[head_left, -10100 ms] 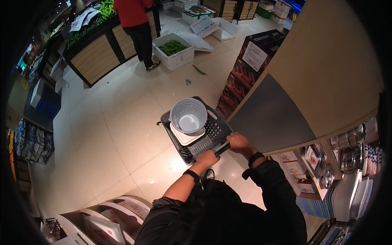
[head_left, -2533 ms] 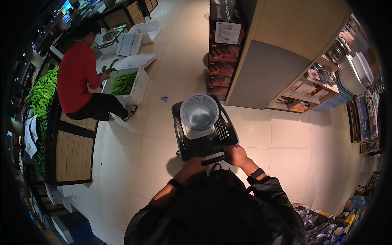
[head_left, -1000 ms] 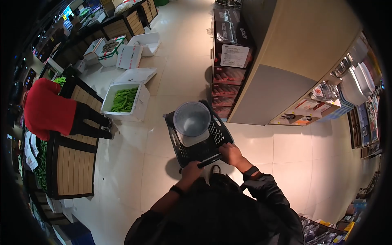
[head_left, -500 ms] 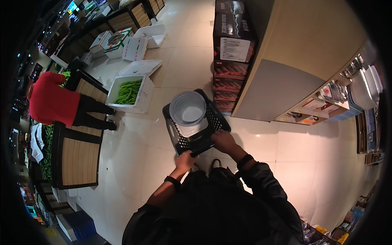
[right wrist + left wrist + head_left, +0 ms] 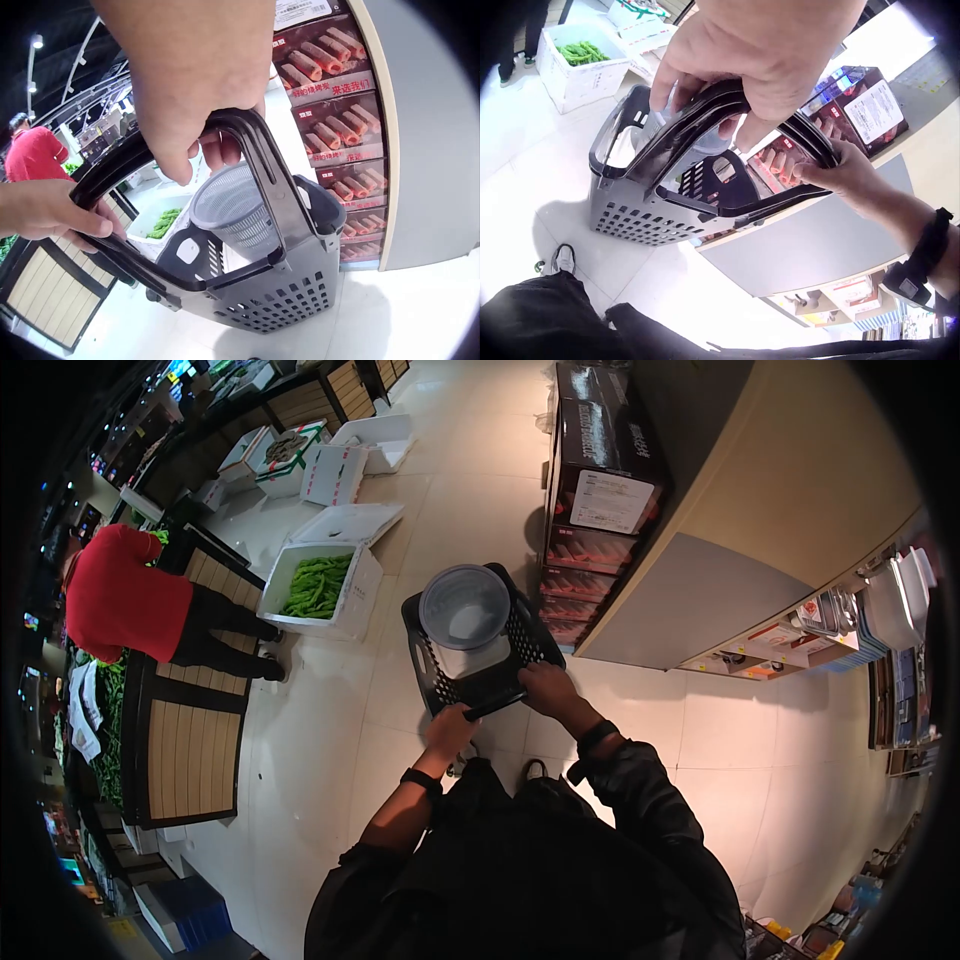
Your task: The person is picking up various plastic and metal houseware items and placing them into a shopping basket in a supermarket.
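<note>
My left hand [image 5: 450, 730] and right hand [image 5: 550, 688] grip the black handle [image 5: 266, 165] of a dark grey shopping basket [image 5: 300, 292] with perforated sides. In the left wrist view, the fingers of the left hand [image 5: 750, 60] curl over one part of the handle, while the right hand [image 5: 847, 172] holds its other end. A round grey plastic strainer basket [image 5: 232, 206] sits inside, toward the far end in the head view. Under it shows a flat white item [image 5: 470, 660], mostly hidden. My feet are just behind the shopping basket.
Stacked dark cartons [image 5: 605, 490] and a partition [image 5: 680, 595] stand close on the right. At left, a white foam box [image 5: 355, 595] holds green peppers. A person in red [image 5: 125, 595] bends over a wood-panelled counter [image 5: 190, 755]. Kitchenware shelves [image 5: 790, 645] lie beyond the partition.
The view has turned since the oldest frame, and the person in red has gone from beside the foam box to the counter. Both hands keep hold of the handle; the cartons now appear farther right.
</note>
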{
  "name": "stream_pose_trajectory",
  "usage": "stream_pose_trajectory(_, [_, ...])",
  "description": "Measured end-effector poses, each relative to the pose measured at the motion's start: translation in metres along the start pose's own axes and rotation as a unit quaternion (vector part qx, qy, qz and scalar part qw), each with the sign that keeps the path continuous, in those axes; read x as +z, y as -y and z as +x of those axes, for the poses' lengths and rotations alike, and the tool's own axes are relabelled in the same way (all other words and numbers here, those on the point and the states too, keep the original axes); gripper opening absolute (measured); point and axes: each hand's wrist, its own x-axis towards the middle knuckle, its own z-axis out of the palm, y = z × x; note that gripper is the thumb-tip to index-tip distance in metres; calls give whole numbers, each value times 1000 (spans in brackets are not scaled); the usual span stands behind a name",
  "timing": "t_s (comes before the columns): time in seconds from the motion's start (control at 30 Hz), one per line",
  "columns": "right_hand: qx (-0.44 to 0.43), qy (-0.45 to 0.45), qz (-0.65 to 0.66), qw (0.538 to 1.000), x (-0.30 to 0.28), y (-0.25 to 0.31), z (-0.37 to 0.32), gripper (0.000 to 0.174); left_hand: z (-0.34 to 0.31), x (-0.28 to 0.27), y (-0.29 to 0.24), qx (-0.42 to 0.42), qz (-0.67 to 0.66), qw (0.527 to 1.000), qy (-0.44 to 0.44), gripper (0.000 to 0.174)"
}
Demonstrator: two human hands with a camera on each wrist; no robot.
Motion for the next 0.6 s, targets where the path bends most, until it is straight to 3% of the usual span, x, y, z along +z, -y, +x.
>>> stream_pose_trajectory(0.17, [39, 10, -10, 999, 8, -3, 32, 30, 41, -21, 10, 7, 11, 998, 60, 38])
stream_pose_trajectory(0.33, [61, -9, -26, 998, 10, -7, 61, 28, 84, -34, 21, 63, 30, 996, 55, 45])
stream_pose_trajectory(0.4, [63, 11, -19, 998, 10, -12, 71, 31, 98, -41, 16, 39, 48, 993, 103, 44])
stream_pose_trajectory(0.6, [84, 15, -34, 996, 21, -28, 106, 34, 145, -53, 20, 19, 49, 989, 140, 46])
